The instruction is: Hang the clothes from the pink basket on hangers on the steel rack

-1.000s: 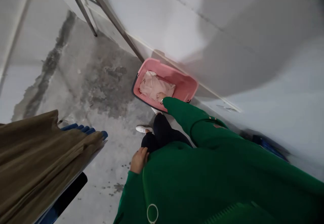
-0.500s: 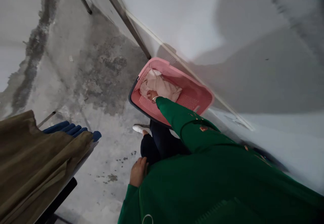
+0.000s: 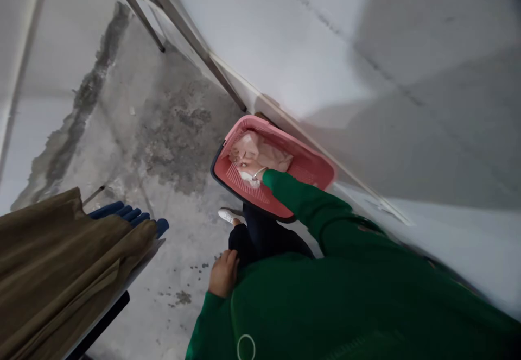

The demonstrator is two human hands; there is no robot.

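My right hand [image 3: 249, 169], with a bangle at the wrist, reaches down into a pink laundry basket [image 3: 317, 167]. Its fingers are closed on a white cloth [image 3: 250, 180], which bunches up below the palm. Beside and under that hand lies a crumpled pale pink cloth [image 3: 272, 156] on the basket's floor. My left hand [image 3: 223, 274] rests against my dark trouser leg at the hem of my green top, its fingers loosely laid and holding nothing that I can see.
The basket stands on stained concrete floor [image 3: 183, 126] against a white wall [image 3: 277, 39]. A metal ladder-like frame [image 3: 195, 42] leans there. At left, brown fabric [image 3: 61, 267] drapes over a rack with blue hanger ends [image 3: 134, 213]. My white shoe [image 3: 230, 216] is near the basket.
My right hand has shifted left within the basket, and white cloth now shows bunched under it. The view has swayed a little. My left hand stays at my leg.
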